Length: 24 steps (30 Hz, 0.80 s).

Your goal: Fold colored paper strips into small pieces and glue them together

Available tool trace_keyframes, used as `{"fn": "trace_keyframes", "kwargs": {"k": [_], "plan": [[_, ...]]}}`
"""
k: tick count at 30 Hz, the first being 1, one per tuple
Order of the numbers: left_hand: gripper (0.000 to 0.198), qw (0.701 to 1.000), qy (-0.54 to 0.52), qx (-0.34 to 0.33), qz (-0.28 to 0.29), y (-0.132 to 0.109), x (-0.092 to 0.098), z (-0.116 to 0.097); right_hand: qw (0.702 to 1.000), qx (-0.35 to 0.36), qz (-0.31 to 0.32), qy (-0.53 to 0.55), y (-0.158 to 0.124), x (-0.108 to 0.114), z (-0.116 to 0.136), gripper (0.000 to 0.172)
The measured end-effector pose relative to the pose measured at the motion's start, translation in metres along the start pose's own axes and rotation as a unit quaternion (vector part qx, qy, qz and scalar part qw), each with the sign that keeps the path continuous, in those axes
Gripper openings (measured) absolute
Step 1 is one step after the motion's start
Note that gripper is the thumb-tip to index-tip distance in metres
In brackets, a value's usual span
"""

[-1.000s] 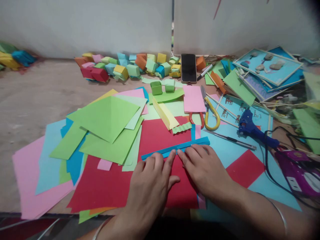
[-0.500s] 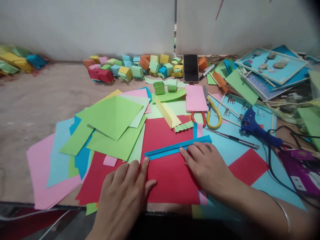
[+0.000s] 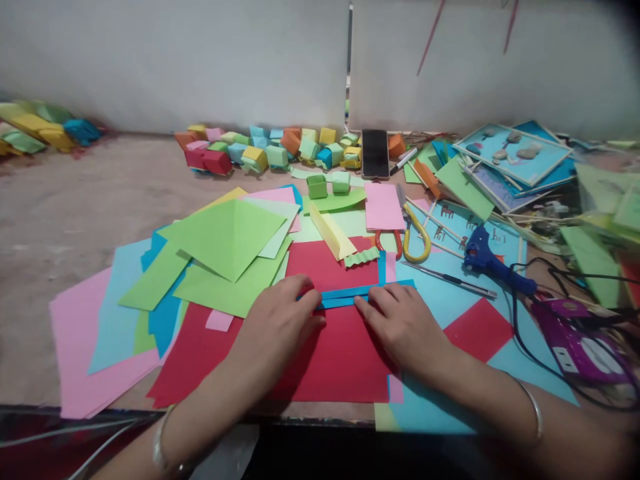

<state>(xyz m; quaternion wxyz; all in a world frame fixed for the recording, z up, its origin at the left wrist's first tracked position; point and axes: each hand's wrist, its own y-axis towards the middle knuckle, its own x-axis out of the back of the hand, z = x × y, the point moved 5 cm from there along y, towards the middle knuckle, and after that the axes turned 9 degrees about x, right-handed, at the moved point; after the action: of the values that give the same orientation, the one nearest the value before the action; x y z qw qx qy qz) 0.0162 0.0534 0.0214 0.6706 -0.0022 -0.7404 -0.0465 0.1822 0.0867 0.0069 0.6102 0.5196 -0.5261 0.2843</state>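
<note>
A long, narrow folded blue paper strip point(image 3: 345, 297) lies across a sheet of red paper point(image 3: 340, 360). My left hand point(image 3: 285, 317) is closed over the strip's left end, its fingertips and thumb on the paper. Farther right, my right hand point(image 3: 397, 320) grips the same strip, with the thumb at its near edge and the fingers curled on top. The strip's right tip shows past my right hand; its left end is mostly hidden under my left fingers. Just beyond lie a folded yellow paper piece point(image 3: 330, 233) and a wavy green strip point(image 3: 362, 258).
Green paper sheets point(image 3: 225, 237) are piled at left. To the right are scissors point(image 3: 416, 237), a craft knife point(image 3: 450, 280), a blue glue gun point(image 3: 500, 263) and its black cord. Along the wall stand several folded paper blocks point(image 3: 277, 157) and a phone point(image 3: 375, 153).
My left hand has moved forward and right, from resting by the strip's left tip to closing over that end. My right hand stays on the strip. The view has shifted slightly.
</note>
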Motion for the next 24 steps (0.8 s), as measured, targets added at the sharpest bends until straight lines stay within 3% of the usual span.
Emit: {"fn": "trace_keyframes", "kwargs": {"k": [4,9,15,24], "plan": [[0.015,0.996,0.051,-0.067,0.043,0.013,-0.005,0.001,0.999,-0.014,-0.038,0.005,0.002,0.004,-0.007,0.021],[0.019,0.991,0.070,-0.110,0.030,0.011,-0.003,0.001,0.999,0.004,-0.052,0.013,0.003,0.005,-0.015,0.024],[0.022,0.991,0.049,-0.120,-0.026,0.010,-0.005,0.004,0.999,-0.002,-0.019,0.038,0.001,0.000,-0.022,0.030],[0.024,0.995,-0.058,-0.081,-0.007,0.012,-0.009,0.010,0.995,-0.014,-0.027,0.092,0.001,-0.004,-0.024,0.031]]}}
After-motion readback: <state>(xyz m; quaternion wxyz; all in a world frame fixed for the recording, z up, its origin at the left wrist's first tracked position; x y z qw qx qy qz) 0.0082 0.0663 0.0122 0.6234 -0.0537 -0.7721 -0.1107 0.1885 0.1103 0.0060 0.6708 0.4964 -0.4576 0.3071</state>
